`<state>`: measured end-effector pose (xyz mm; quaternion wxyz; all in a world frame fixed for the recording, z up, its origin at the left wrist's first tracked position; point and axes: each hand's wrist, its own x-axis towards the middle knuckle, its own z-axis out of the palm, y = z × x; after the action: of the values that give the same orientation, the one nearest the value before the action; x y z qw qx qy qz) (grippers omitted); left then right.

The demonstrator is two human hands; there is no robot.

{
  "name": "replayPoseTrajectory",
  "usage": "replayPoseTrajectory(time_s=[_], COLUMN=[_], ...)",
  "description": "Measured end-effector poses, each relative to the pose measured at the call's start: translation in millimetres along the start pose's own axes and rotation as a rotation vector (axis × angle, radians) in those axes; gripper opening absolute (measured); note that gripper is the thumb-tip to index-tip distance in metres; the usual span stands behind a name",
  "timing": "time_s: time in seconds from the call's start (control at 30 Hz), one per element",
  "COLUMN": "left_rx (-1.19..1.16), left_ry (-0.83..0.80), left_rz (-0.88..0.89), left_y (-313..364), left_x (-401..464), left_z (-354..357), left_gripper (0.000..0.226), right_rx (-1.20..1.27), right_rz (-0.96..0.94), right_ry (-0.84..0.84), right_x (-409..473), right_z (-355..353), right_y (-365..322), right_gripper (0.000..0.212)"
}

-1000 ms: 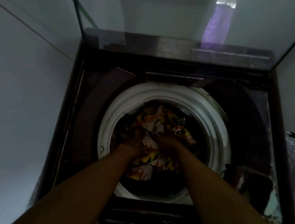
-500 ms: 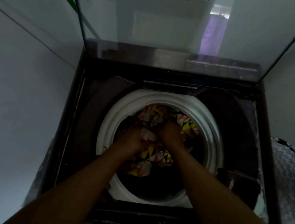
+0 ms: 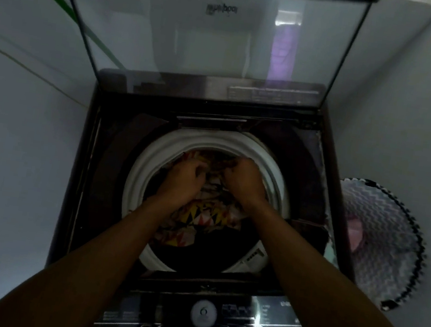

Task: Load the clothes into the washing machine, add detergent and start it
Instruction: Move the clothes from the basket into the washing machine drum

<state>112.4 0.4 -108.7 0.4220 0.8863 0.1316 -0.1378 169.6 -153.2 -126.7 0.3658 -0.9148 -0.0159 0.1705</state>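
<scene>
A dark top-loading washing machine (image 3: pixel 87 178) stands open below me, its glass lid (image 3: pixel 212 38) raised at the back. Patterned clothes (image 3: pixel 201 214) in yellow, red and white fill the drum inside the white rim (image 3: pixel 140 180). My left hand (image 3: pixel 183 179) and my right hand (image 3: pixel 244 179) are both down in the drum at its far side, fingers curled into the patterned fabric. The fingertips are partly buried in cloth.
The control panel (image 3: pixel 204 317) with a round dial and buttons lies at the near edge. A zigzag-patterned laundry basket (image 3: pixel 380 242) with something pink inside stands on the floor to the right. Pale walls close in on both sides.
Both hands have moved from the middle of the drum toward its far side, still in the patterned clothes. The view has pulled back, showing more of the lid, panel and basket.
</scene>
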Motion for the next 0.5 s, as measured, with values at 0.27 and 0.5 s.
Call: replayPoseTrajectory(time_s=[0.27,0.5], left_rx=[0.084,0.047], left_ry=[0.096,0.092], left_rz=[0.298,0.581], left_y=[101,196], left_x=[7,17], left_z=[43,109], left_gripper=[0.024,0.026], right_rx=[0.090,0.185], right_rz=[-0.062,-0.177], right_ry=[0.386,0.612], right_x=[-26,-64], right_z=[-102,-175], right_y=[24,77], right_gripper=[0.016,0.011])
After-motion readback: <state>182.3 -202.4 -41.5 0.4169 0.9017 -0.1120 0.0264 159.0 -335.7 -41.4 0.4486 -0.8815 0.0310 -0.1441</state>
